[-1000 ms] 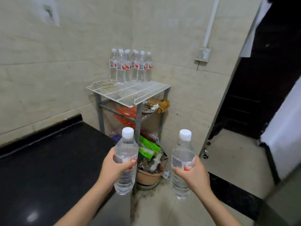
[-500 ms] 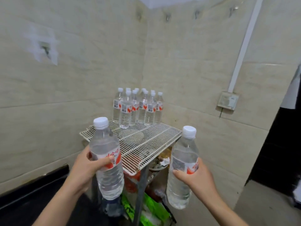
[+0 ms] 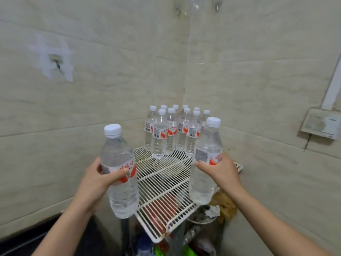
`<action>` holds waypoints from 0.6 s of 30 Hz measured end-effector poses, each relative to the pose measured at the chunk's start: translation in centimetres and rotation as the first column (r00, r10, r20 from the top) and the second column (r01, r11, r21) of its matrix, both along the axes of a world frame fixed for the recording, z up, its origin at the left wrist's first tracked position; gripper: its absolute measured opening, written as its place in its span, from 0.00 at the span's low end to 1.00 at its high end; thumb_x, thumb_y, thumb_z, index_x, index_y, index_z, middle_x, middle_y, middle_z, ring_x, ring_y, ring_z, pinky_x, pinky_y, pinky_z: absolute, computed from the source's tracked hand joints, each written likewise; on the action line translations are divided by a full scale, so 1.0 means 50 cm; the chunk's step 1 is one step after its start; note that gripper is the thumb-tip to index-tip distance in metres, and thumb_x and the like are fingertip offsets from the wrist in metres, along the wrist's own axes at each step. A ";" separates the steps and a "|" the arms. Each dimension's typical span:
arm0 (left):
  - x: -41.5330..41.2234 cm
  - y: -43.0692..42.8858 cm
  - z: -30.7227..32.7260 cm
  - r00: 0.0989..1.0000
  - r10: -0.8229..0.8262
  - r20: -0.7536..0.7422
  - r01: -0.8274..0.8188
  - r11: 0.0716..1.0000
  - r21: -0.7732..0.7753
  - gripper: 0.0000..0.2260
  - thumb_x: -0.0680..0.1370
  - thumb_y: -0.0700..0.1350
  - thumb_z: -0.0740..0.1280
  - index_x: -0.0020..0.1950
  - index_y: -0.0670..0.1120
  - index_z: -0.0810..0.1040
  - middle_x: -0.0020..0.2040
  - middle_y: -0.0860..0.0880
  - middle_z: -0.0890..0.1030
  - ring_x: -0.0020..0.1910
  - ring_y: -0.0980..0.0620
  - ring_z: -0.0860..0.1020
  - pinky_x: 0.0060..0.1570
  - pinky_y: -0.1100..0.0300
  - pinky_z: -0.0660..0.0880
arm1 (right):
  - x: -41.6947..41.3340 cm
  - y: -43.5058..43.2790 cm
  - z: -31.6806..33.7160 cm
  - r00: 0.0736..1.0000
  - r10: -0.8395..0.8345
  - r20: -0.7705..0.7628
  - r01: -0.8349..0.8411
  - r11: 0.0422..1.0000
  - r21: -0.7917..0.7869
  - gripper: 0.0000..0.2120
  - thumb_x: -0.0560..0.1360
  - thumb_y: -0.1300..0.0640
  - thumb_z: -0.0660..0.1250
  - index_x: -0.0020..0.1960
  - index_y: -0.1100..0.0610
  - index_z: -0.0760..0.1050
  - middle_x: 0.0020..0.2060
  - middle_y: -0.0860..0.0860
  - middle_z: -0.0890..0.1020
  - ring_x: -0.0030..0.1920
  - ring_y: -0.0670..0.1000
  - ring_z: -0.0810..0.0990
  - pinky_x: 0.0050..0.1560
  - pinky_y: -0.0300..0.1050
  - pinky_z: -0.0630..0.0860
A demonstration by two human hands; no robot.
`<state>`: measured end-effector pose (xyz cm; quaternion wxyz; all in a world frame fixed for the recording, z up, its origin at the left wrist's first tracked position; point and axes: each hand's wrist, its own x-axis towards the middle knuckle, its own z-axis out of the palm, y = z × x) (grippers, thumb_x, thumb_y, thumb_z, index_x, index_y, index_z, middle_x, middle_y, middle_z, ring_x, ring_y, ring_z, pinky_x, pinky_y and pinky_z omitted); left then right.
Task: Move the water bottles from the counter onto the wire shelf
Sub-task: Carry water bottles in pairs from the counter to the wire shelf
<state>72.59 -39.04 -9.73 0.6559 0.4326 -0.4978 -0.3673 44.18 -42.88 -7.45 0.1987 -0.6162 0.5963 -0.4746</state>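
Note:
My left hand (image 3: 97,179) grips a clear water bottle (image 3: 120,193) with a white cap and red label, held upright at the left edge of the white wire shelf (image 3: 162,185). My right hand (image 3: 222,169) grips a second water bottle (image 3: 204,182), upright over the shelf's right side. Its base hangs at about the shelf's front right edge. Several identical bottles (image 3: 166,133) stand grouped at the back of the shelf, in the wall corner. The front half of the shelf is bare wire.
Tiled walls close in behind and on both sides of the shelf. The black counter edge (image 3: 27,239) shows at the lower left. Bags and clutter (image 3: 217,209) fill the space under the shelf. A wall socket box (image 3: 321,123) sits at the right.
Both hands have carried their bottles closer to the shelf and higher in view. The shelf and its group of bottles now appear nearer, and the counter has dropped to the lower left.

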 end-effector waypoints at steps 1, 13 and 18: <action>-0.005 -0.011 0.002 1.000 0.022 0.003 -0.022 1.000 0.006 0.27 0.48 0.47 0.76 0.47 0.50 0.77 0.39 0.52 0.85 0.39 0.54 0.82 0.37 0.61 0.77 | -0.003 -0.040 0.001 1.000 0.009 -0.002 -0.009 1.000 0.002 0.24 0.62 0.46 0.75 0.54 0.51 0.74 0.44 0.45 0.80 0.45 0.49 0.79 0.44 0.44 0.75; -0.093 -0.163 0.012 0.948 0.320 -0.003 -0.319 0.946 0.050 0.30 0.50 0.47 0.78 0.51 0.46 0.77 0.47 0.44 0.83 0.46 0.45 0.80 0.40 0.57 0.73 | 0.013 -0.438 -0.040 0.978 0.138 -0.159 -0.127 0.989 0.077 0.31 0.64 0.39 0.70 0.59 0.56 0.68 0.46 0.49 0.79 0.43 0.51 0.77 0.40 0.44 0.75; -0.119 -0.185 0.008 0.909 0.416 0.029 -0.417 0.907 0.063 0.34 0.46 0.53 0.76 0.51 0.45 0.77 0.42 0.46 0.85 0.41 0.48 0.81 0.37 0.60 0.73 | 0.046 -0.505 -0.051 0.976 0.160 -0.145 -0.153 0.986 0.064 0.33 0.67 0.39 0.70 0.62 0.59 0.65 0.44 0.51 0.77 0.41 0.52 0.76 0.39 0.43 0.74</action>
